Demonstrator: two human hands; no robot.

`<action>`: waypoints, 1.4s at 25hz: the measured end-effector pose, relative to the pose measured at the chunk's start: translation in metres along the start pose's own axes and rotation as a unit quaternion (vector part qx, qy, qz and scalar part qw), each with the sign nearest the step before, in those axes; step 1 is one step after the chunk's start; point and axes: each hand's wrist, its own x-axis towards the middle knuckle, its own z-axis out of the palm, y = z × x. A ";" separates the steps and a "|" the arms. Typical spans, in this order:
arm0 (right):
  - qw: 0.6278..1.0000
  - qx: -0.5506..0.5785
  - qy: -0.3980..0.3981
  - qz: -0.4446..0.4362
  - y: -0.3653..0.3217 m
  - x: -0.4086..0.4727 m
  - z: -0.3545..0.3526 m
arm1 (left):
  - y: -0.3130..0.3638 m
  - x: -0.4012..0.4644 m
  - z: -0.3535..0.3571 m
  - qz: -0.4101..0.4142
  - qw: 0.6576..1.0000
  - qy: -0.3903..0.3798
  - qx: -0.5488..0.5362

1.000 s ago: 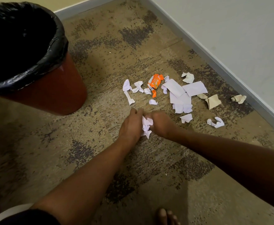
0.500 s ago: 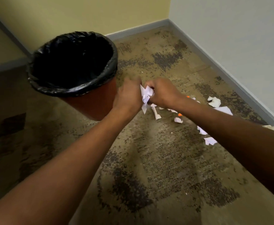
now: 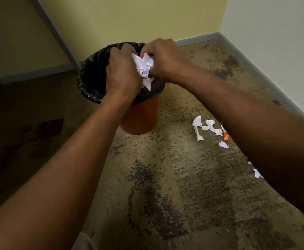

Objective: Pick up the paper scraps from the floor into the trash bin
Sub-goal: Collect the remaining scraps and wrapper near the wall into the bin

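Both our hands, the left hand [image 3: 122, 73] and right hand [image 3: 163, 58], clasp a wad of paper scraps [image 3: 144, 66] over the black-lined trash bin [image 3: 93, 82]; we judge the job part done, with more scraps on the floor [image 3: 208, 128] waiting at right.

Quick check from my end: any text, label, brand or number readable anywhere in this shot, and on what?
None can be read.
Orange wrapper on the floor: mostly hidden behind the right arm, any print too small and blurred.
Paper wad held between left hand and right hand over the bin: looks blank.
Floor scraps: no writing visible.
Bin and walls: no label or sign.
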 end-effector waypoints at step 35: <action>0.997 -0.049 0.004 0.061 0.140 -0.130 0.062 | -0.068 -0.159 0.086 0.141 0.884 -0.431 0.114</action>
